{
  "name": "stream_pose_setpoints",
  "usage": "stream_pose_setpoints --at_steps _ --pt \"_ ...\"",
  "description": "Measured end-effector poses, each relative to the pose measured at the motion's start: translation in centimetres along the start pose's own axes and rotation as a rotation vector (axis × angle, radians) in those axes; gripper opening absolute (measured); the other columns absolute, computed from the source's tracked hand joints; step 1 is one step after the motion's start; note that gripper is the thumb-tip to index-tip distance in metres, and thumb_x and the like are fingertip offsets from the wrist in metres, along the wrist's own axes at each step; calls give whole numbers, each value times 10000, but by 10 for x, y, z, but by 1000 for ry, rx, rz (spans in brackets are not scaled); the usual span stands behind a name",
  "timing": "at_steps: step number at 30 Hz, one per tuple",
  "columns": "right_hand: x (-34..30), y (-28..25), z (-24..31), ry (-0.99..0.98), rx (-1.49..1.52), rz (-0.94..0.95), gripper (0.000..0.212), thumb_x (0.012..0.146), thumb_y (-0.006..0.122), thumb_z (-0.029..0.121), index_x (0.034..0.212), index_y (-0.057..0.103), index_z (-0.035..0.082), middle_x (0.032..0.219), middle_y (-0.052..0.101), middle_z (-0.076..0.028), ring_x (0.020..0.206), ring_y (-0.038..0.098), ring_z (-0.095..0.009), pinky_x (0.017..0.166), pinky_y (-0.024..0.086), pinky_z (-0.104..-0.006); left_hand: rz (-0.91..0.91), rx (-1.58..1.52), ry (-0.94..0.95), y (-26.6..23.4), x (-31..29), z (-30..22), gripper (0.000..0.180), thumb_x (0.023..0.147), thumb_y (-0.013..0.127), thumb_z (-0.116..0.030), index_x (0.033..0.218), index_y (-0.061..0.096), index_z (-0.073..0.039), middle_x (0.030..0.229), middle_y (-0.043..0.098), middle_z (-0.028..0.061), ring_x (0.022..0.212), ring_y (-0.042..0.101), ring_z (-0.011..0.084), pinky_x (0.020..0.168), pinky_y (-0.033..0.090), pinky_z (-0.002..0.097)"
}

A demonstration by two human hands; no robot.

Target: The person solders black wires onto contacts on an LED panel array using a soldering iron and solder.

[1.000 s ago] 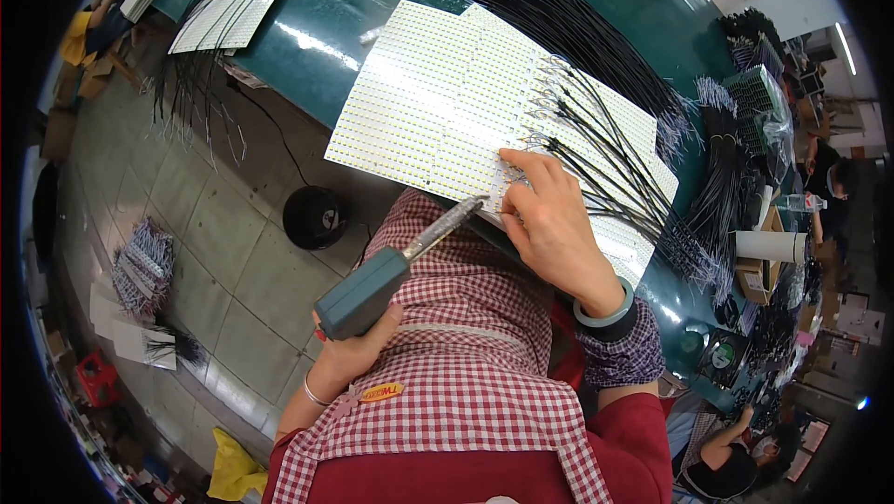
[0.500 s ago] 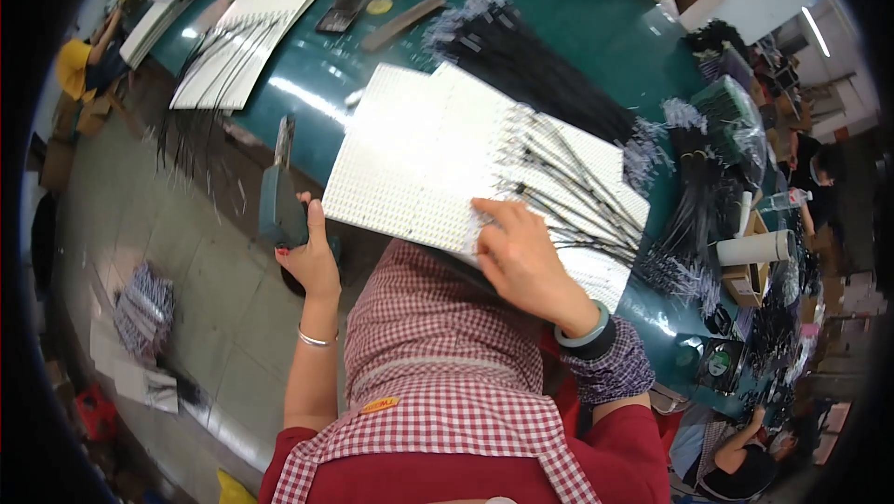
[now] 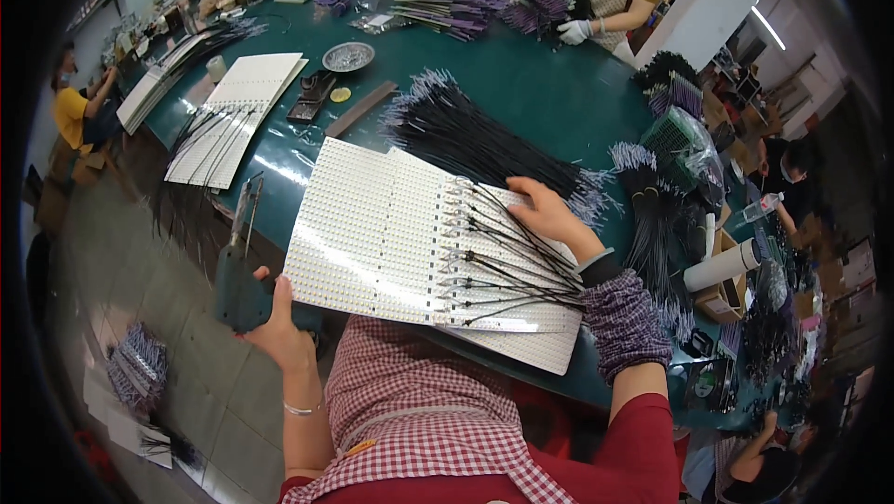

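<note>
My left hand (image 3: 279, 320) is closed around the handle of a dark green soldering gun (image 3: 240, 267), which points up just left of the stacked LED boards. Those white boards (image 3: 363, 225), covered in rows of tiny yellowish LEDs, overlap near the table's front edge. Several black wires (image 3: 512, 271) are attached along a seam on them and fan out to the right. At the boards' far right corner lies my right hand (image 3: 549, 215), fingers loosely extended over the wires; its thumb is hidden.
Beyond the boards lies a thick bundle of black wires (image 3: 484, 136). Another wired board stack (image 3: 233, 113), a metal bowl (image 3: 348, 57) and a brown strip (image 3: 361, 108) are farther left. To the right is a white cylinder (image 3: 722, 267). Across the table, a gloved co-worker (image 3: 605, 1) handles wires.
My right hand has moved from the boards' near middle to their far right corner. The view has tilted up. My left hand keeps hold of the soldering gun.
</note>
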State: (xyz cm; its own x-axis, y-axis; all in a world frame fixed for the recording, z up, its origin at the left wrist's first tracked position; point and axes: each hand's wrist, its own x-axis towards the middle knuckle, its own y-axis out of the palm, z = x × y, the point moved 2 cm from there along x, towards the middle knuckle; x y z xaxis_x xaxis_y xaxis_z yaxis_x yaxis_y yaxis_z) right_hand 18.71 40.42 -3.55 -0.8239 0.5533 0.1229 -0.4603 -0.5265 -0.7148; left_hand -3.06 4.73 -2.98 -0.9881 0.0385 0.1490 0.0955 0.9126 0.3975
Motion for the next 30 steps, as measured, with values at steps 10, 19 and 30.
stream_pose_setpoints --at_steps 10,19,30 --pt "2 -35 67 57 48 242 254 802 723 121 950 545 17 765 555 -28 691 526 -89 623 432 -251 -192 -111 48 -26 24 -35 398 760 677 127 1106 535 -10 1036 618 89 969 581 188 834 496 314" --pt "84 42 189 115 569 438 123 851 662 56 931 607 -20 816 624 -15 721 560 -55 651 450 -217 -503 -100 230 -138 75 -43 224 853 647 49 1065 574 39 1000 627 84 799 645 159 682 574 274" --pt "271 238 217 171 1304 286 281 922 580 149 1081 596 -82 995 673 -125 855 643 -180 743 505 -299 -630 166 191 -178 31 -53 234 846 645 56 1070 581 36 1022 626 96 810 645 157 686 573 255"
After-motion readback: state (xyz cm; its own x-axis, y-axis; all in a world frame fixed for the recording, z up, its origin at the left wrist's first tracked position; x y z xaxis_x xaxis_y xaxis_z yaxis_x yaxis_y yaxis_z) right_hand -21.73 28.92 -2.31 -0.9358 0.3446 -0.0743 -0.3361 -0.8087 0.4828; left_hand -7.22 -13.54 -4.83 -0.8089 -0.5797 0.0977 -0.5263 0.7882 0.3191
